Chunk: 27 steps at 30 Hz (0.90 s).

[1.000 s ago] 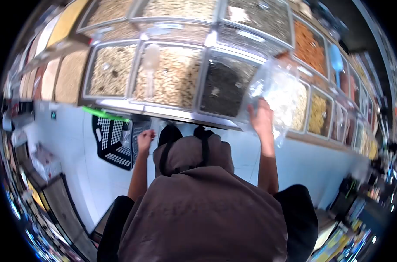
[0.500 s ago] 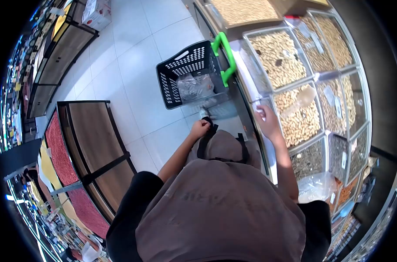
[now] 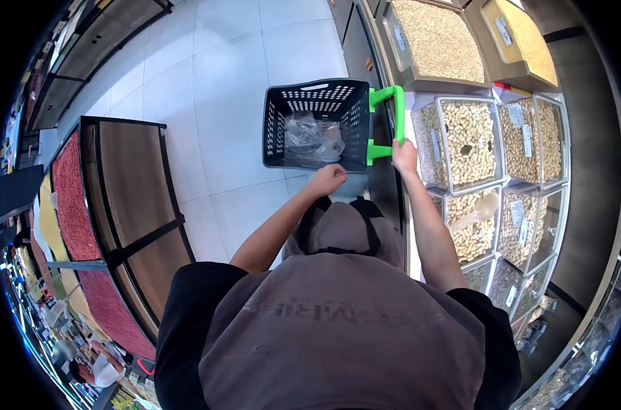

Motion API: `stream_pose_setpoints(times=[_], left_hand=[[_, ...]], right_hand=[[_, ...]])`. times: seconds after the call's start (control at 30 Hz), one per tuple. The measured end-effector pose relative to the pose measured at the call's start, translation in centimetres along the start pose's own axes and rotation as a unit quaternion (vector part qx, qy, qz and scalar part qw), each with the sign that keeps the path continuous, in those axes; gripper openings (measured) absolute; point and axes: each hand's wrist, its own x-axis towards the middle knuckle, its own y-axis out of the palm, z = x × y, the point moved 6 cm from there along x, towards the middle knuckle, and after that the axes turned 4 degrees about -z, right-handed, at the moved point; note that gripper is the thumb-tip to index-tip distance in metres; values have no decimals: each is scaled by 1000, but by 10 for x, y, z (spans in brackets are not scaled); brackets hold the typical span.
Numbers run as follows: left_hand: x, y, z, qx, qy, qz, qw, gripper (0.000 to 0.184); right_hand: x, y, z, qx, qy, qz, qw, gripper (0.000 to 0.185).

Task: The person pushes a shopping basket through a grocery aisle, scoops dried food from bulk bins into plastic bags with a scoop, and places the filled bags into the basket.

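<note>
A black shopping basket (image 3: 273, 126) with perforated sides stands ahead of me, its green handle (image 3: 400, 102) raised on the right. Clear plastic bags (image 3: 310, 137) lie inside it. My right hand (image 3: 405, 156) is closed round the near end of that handle. At the basket's near rim, my left hand (image 3: 327, 180) has its fingers curled together. Whether those fingers touch the rim or hold anything small is hidden from me.
On the right, clear bins of peanuts (image 3: 469, 140) line a counter, with a scoop (image 3: 476, 210) lying in one. A bin of grain (image 3: 437, 41) sits farther along. To the left stands a display of red goods (image 3: 78, 198). Another person (image 3: 105, 369) is at lower left.
My right hand has moved forward from beside the peanut bins and taken hold of the basket's green handle. My left hand has moved slightly forward and right, closer to the basket.
</note>
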Motion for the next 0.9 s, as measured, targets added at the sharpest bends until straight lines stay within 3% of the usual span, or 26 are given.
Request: stream_pose_setpoints(times=[0.07,0.13,0.2,0.27,0.33,0.4,0.43,0.5,0.53,0.6,0.67,0.73,0.8,0.87,0.9], left_hand=[[10,22,-26,-39,-18,27,999,37],[19,47,-45,-1,27,-2,1000,66],[20,69,-56,36,107,-75,991,69],[26,92,-34,39,30,-83,995,60],[9,83,-44,25,-75,-73,994,50],[8,82,-31,49,-30,-90,994,46],[9,77,-34,69,19,-101,992,43],[4,77,-22,120,-86,-60,987,37],[1,72,-21,142,-119,-34,982,37],[-14,67,-10,197,-77,-88,973,38],[-21,65,11,229,-65,-67,969,35],[-31,55,10,242,-94,-22,966,30],[-36,37,9,262,-73,-23,962,28],[-40,23,14,277,-59,-17,959,26],[-40,9,15,286,-64,-22,956,24]], right_hand=[[-25,6,-7,33,23,63,997,35],[-49,22,-19,54,25,137,989,33],[-88,19,-8,77,45,233,968,33],[-110,25,-14,93,56,313,944,34],[-116,7,0,67,-69,236,967,31],[-109,-16,22,-59,-214,136,965,36],[-108,-26,37,-53,-323,98,940,42],[-103,-27,50,-101,-480,69,869,62],[-100,-23,53,-130,-546,42,826,51],[-84,10,41,-226,-538,168,794,37],[-80,37,38,-207,-561,213,772,21],[-85,69,32,-256,-593,279,710,19],[-88,82,40,-285,-579,328,690,19],[-93,91,53,-300,-570,362,674,22],[-93,95,61,-283,-547,360,701,23]])
